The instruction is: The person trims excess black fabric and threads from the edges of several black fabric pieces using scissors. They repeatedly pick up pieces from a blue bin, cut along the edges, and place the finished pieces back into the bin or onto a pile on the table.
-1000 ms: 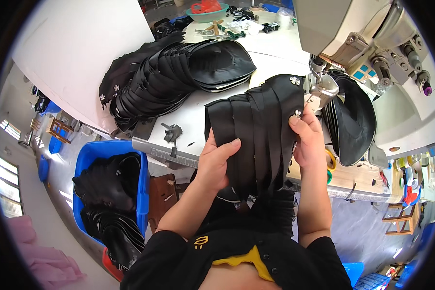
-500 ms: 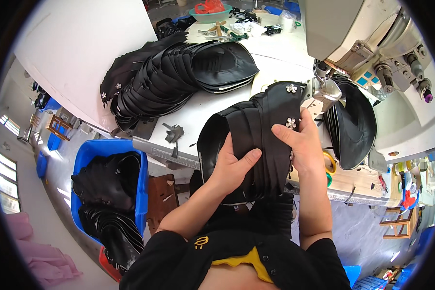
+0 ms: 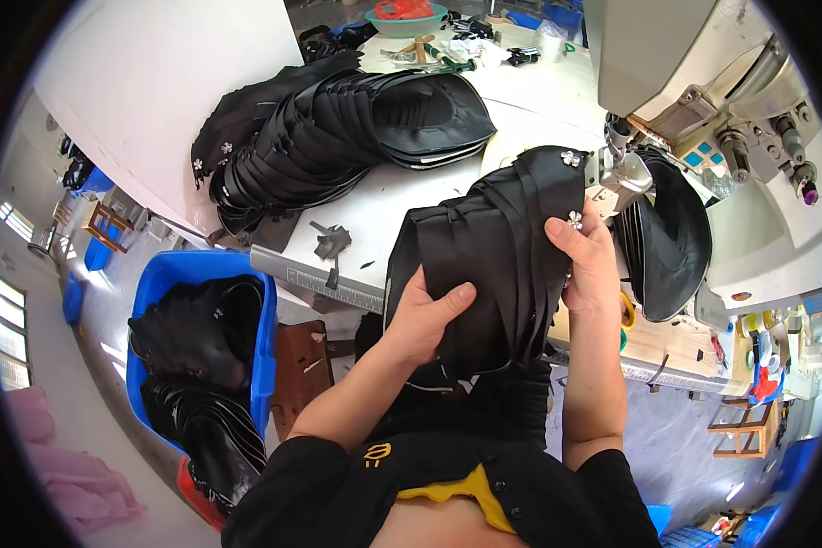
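A nested stack of black leather shoe uppers [image 3: 484, 274] is held in front of me at the table's front edge, close to the sewing machine head [image 3: 632, 173]. My left hand [image 3: 426, 315] grips the stack's lower left side, thumb laid across the outer face and fingers hidden behind. On the right edge, my right hand [image 3: 586, 251] pinches the stack beside a silver flower ornament [image 3: 574, 220]. Another flower ornament [image 3: 570, 158] shows at the upper right corner. Other black uppers [image 3: 664, 242] stand bunched just right of the machine head.
A long row of nested black uppers [image 3: 292, 146] lies on the white table [image 3: 411, 196]. Black scraps [image 3: 331, 241] rest near its metal ruler edge [image 3: 315, 279]. At lower left stands a blue bin [image 3: 267, 365] holding more black pieces. Tools [image 3: 425, 57] and a green basin [image 3: 405, 25] are at the back.
The held stack has turned slightly, so the opening at its left side is now mostly out of sight. Both hands have shifted a little to the right with it, keeping their grip.
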Demonstrator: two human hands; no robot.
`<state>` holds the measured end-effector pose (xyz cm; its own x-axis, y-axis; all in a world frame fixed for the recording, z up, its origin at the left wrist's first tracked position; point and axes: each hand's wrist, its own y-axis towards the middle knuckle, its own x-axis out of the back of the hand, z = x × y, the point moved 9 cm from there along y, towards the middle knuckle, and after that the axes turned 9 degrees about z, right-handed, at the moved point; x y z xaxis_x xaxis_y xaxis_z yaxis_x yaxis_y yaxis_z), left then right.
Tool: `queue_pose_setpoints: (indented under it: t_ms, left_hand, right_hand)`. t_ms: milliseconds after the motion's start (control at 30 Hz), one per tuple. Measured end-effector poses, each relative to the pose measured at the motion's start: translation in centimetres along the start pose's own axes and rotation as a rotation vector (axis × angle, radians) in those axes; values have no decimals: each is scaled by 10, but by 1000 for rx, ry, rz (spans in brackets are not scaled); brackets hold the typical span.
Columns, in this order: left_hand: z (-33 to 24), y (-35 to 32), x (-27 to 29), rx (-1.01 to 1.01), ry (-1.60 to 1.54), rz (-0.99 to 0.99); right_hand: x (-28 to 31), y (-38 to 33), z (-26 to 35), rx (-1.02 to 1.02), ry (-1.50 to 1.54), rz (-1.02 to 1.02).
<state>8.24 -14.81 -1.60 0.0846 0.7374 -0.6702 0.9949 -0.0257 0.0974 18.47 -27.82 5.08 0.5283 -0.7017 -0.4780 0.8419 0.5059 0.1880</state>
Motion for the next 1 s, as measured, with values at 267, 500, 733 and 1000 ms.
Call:
queue_pose_setpoints:
  t_ms: [267,500,733,1000]
  left_hand:
    - [-18,-18,15,-59,-81,-120]
    - [-43,-22,24,-106,-92,-176]
    - [-36,-9,7,-88,-74,-173]
    - [-58,-11,5,-196,-2,-211]
  right_hand:
    - [12,10,-5,4,113,-33]
    - [11,13,-10,23,182,-11]
    - [-12,17,-10,43,66,5]
    - [-17,19,-1,51,-2,23]
